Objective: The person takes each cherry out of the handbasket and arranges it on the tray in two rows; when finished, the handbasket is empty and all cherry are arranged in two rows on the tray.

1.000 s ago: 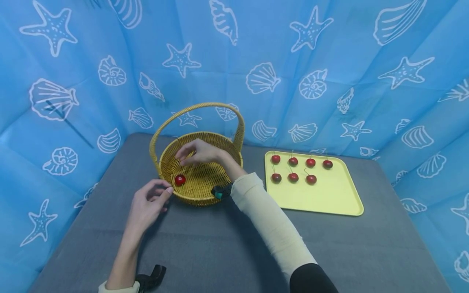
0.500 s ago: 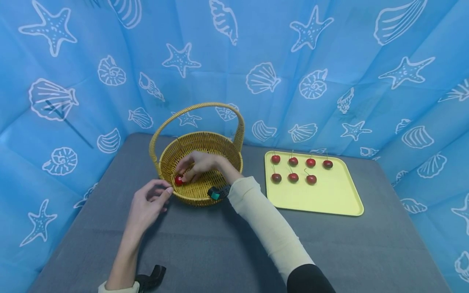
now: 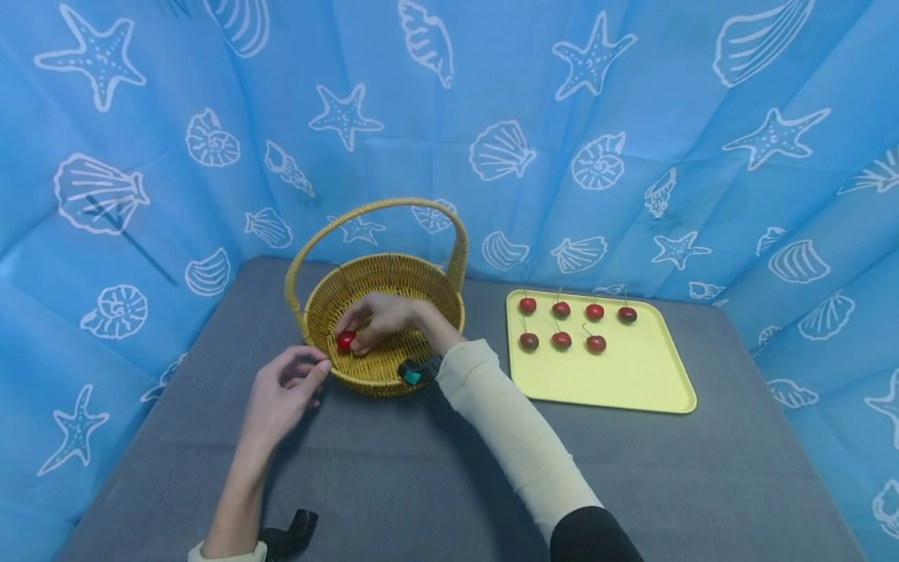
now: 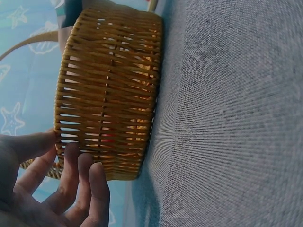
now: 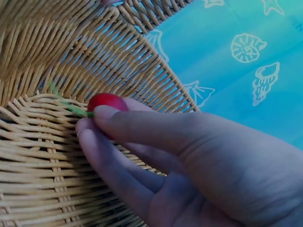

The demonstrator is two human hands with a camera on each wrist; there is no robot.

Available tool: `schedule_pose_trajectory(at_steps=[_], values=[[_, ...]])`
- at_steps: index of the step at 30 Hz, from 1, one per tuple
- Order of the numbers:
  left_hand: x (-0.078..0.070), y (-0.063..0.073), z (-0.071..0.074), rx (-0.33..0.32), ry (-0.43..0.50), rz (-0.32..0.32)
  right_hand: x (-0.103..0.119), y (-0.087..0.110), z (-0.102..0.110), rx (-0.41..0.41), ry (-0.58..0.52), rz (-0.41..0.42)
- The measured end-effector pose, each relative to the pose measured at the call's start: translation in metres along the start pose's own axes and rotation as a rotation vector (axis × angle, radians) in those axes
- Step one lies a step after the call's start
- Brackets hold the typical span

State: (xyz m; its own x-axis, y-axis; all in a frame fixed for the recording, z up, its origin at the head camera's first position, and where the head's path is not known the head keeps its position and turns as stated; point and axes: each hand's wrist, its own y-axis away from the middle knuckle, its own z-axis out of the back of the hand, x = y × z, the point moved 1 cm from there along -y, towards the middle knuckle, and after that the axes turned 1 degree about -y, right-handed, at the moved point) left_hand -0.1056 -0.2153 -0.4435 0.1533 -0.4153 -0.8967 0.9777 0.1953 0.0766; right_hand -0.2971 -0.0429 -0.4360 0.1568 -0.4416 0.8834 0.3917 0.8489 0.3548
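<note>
My right hand (image 3: 389, 316) reaches down inside a yellow woven basket (image 3: 382, 268) with a tall arched handle. Between its thumb and fingers it pinches a shiny red cherry (image 5: 105, 100), low over the basket's floor. The cherry's green stem (image 5: 75, 109) points away from the fingers in the right wrist view. At the basket's near left side, my left hand (image 3: 277, 394) pinches the rim with thumb and index finger. In the left wrist view, its other fingers (image 4: 99, 189) are loosely bent beside the woven wall.
Right of the basket lies a yellow tray (image 3: 604, 382) bearing several dark red cherries (image 3: 561, 340) with stems, in two rows. A grey cloth (image 3: 435, 484) covers the table. Behind it hangs a blue curtain (image 3: 421, 117) with white sea-shell prints.
My right hand has come down to the cherry in the basket and taken it between thumb and fingers. The left hand stays at the rim, and the tray has not moved.
</note>
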Motion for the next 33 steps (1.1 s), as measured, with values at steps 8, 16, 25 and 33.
schedule_pose_trajectory(at_steps=[8,16,25,33], values=[[0.0,0.0,-0.001,0.002,-0.008,0.011,0.004,0.015,0.01,-0.059,-0.065,0.021],[0.0,0.001,-0.001,-0.009,-0.008,0.006,0.003,0.042,0.028,-0.111,-0.037,0.07],[0.0,0.001,0.0,-0.008,-0.016,0.015,0.004,0.083,0.042,-0.107,0.036,0.12],[0.0,0.001,0.0,0.005,0.003,0.011,0.008,0.142,0.054,-0.128,0.089,0.11]])
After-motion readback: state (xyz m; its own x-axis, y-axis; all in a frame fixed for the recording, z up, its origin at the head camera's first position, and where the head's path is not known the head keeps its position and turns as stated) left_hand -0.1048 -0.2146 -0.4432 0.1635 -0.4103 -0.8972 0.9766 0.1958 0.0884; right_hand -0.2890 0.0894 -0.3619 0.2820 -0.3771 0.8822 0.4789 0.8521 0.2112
